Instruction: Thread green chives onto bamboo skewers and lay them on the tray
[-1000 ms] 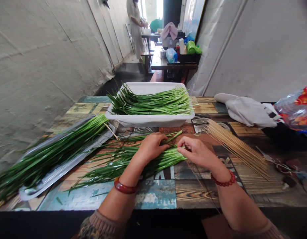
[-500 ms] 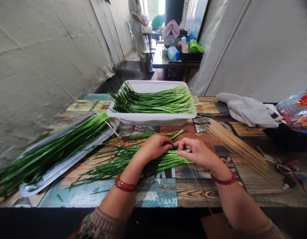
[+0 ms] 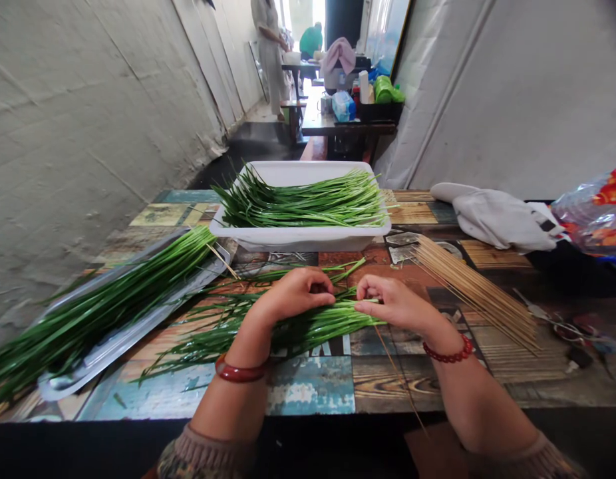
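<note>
A loose bunch of garlic chives [image 3: 312,327] lies on the table, pale stem ends to the right. Over its middle, my left hand [image 3: 302,293] has curled fingers closed on some of the stalks. At the stem ends my right hand [image 3: 390,303] pinches chives between thumb and fingers. A thin bamboo skewer [image 3: 400,369] juts from under the stems toward the table's front edge; its other end is hidden. To the right lies a pile of bamboo skewers [image 3: 480,293].
Behind the bunch stands a white plastic tub [image 3: 303,232] of chives. A clear tray [image 3: 138,339] at left carries more chives with skewers near their ends. A grey-white cap [image 3: 497,216], a plastic bag [image 3: 600,209] and keys [image 3: 580,356] lie right. Another person [image 3: 271,56] stands far back.
My left hand has shifted left along the chives, widening the gap between my hands. My right hand stays at the stem ends. The view has shifted slightly.
</note>
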Demonstrator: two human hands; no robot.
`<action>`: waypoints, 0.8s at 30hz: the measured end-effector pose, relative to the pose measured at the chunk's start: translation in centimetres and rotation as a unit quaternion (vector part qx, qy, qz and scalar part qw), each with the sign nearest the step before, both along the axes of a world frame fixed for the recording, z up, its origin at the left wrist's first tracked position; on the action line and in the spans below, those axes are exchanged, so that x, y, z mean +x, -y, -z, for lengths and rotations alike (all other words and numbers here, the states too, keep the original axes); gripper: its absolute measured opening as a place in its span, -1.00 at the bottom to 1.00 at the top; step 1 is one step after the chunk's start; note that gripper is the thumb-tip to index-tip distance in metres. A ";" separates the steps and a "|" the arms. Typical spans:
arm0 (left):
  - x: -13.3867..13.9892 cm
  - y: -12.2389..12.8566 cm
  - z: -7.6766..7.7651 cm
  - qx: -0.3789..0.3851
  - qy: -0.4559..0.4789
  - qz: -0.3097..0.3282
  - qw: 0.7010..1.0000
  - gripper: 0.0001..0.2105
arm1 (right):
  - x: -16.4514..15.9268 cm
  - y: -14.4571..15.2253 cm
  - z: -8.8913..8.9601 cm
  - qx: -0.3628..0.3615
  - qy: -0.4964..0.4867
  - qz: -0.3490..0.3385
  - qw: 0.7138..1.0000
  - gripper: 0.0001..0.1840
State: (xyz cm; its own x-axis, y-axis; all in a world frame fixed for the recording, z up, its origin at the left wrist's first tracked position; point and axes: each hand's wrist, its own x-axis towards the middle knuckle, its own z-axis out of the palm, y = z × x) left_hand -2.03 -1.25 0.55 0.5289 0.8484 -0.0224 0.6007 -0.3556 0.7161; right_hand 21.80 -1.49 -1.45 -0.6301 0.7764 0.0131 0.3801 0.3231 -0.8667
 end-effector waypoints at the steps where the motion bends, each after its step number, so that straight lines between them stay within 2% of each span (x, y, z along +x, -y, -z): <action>1: 0.0 0.0 0.0 -0.009 -0.004 0.012 1.000 -0.88 | 0.0 0.0 0.0 0.001 0.000 0.000 1.000 -0.89; 4: 0.1 0.0 0.1 -0.004 -0.008 0.021 1.000 -0.93 | 0.0 -0.1 0.1 0.004 -0.004 0.003 1.000 -0.89; 6: 0.1 -0.1 0.3 0.012 0.009 0.007 1.000 -0.87 | 0.1 -0.1 0.1 0.003 -0.014 0.006 1.000 -0.89; 9: 0.3 -0.3 0.6 0.051 0.079 -0.082 0.992 -0.83 | 0.0 0.0 0.0 -0.006 -0.019 0.015 1.000 -0.88; 12: 1.2 -0.3 0.9 0.039 0.146 -0.154 0.976 -0.79 | -0.6 0.1 -0.1 -0.008 -0.037 0.052 0.998 -0.87; 14: 2.1 -0.1 1.1 0.034 0.152 -0.162 0.974 -0.80 | -1.2 0.2 -0.1 -0.002 -0.066 0.100 0.993 -0.86; 18: 3.3 0.1 0.9 0.085 0.130 -0.158 0.975 -0.85 | -2.3 0.5 0.2 -0.021 -0.137 0.179 0.974 -0.81; 21: 3.2 0.3 0.6 0.079 0.128 -0.140 0.979 -0.82 | -2.5 0.6 0.5 -0.061 -0.173 0.186 0.965 -0.70; 24: 3.0 0.4 0.5 0.071 0.150 -0.148 0.975 -0.78 | -2.3 0.6 0.4 -0.054 -0.173 0.182 0.966 -0.62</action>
State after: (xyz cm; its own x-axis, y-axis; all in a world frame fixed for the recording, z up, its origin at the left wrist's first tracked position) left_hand 0.95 -1.68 0.00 0.2249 0.9484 0.2236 0.4640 -0.3060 0.8313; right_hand 19.45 -2.08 -1.89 -0.2865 0.9547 0.0810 0.1338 0.1236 -0.9833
